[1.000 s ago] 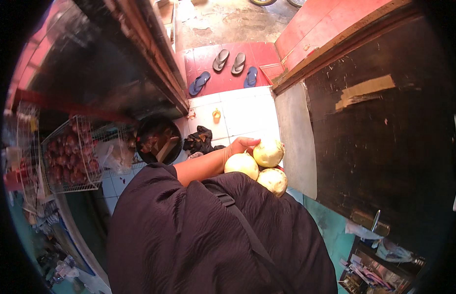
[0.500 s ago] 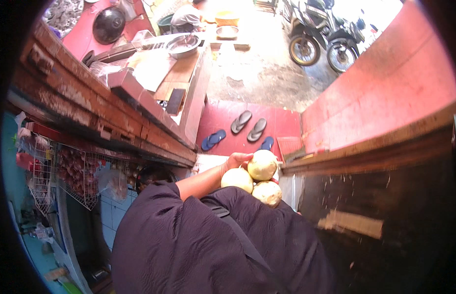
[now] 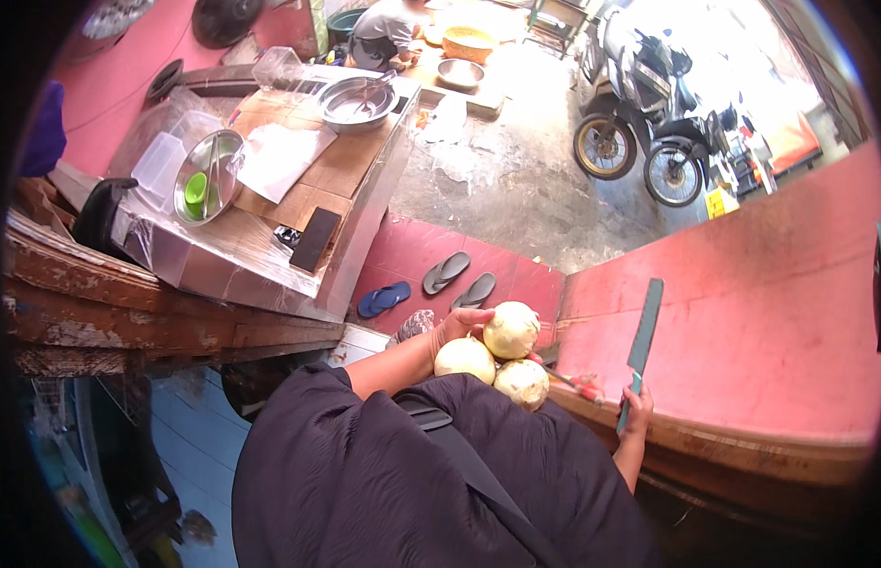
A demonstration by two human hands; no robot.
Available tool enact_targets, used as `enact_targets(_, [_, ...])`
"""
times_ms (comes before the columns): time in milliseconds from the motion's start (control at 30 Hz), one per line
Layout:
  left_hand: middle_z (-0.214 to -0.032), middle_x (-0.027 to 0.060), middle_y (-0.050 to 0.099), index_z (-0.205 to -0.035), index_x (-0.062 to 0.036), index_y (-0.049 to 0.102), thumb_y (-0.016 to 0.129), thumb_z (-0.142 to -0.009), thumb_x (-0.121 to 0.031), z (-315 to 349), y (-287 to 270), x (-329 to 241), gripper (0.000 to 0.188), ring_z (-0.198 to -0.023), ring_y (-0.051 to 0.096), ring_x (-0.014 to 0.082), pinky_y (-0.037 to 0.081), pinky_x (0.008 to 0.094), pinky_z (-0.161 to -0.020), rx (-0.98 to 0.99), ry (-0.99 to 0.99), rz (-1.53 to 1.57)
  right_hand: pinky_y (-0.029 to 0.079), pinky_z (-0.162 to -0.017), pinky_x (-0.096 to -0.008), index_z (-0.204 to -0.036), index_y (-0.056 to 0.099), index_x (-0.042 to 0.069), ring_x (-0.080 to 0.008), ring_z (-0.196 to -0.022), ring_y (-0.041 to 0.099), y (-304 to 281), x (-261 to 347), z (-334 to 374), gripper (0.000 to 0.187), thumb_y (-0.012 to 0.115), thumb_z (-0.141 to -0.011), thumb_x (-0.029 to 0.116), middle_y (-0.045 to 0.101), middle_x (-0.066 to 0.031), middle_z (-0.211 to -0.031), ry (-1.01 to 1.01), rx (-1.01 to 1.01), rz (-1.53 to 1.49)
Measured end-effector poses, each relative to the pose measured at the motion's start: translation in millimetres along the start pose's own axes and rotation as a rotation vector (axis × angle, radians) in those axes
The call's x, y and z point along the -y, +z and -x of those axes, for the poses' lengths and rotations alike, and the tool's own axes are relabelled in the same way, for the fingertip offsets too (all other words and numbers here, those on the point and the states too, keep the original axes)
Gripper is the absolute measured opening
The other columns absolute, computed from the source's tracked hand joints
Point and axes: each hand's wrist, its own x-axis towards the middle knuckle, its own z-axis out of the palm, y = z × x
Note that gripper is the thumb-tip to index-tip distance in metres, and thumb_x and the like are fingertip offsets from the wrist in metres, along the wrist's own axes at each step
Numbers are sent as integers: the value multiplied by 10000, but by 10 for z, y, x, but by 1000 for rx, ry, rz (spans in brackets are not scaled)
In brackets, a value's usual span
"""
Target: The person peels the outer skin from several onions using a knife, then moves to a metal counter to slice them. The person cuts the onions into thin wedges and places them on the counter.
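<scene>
"Pale-yellow round produce (image 3: 512,330): location?"
"Near centre. Left hand (image 3: 456,328) clasps the three, probably bunched for one-handed carrying."
"Knife (image 3: 640,350)?"
"Right hand (image 3: 638,409), clenched on the handle; tip far, well apart, presumably for clearance."

Left hand (image 3: 456,328) holds three pale round fruits (image 3: 511,329), middle of frame | right hand (image 3: 637,413) holds knife (image 3: 647,324), turned upward, right of middle | grey sandals (image 3: 447,273) on red tiles (image 3: 395,252), middle | metal bowl (image 3: 228,151), upper left | motorbikes (image 3: 641,80), upper right
</scene>
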Motion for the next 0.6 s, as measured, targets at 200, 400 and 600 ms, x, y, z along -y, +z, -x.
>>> enact_targets(200, [-1212, 288, 500, -1372, -116, 316, 624, -726, -462, -432, -132, -130, 795, -1159, 464, 441, 337, 549, -1001, 32, 103, -9, 325, -334, -237, -886, 529, 76, -103, -389, 439, -254, 148, -404, 129, 582, -792, 147, 457, 3, -579, 14, -17, -81])
enact_targets(400, [-1159, 313, 518, -1380, -139, 269, 587, -736, -549, -363, -66, -126, 828, -1138, 463, 478, 326, 593, -977, -24, 295, -126, 351, -377, -214, -876, 525, 80, -81, -420, 429, 28, 269, -614, 112, 584, -805, 143, 466, 11, -611, -69, -76, -253])
enact_targets(600, [-1135, 330, 524, -1386, -154, 237, 601, -732, -561, -520, -174, -97, 852, -1125, 464, 501, 328, 630, -951, -25, 317, -77, 355, -400, -204, -885, 527, 79, -71, -465, 440, -33, 320, -513, 96, 570, -808, 117, 466, 16, -632, -133, -143, -410])
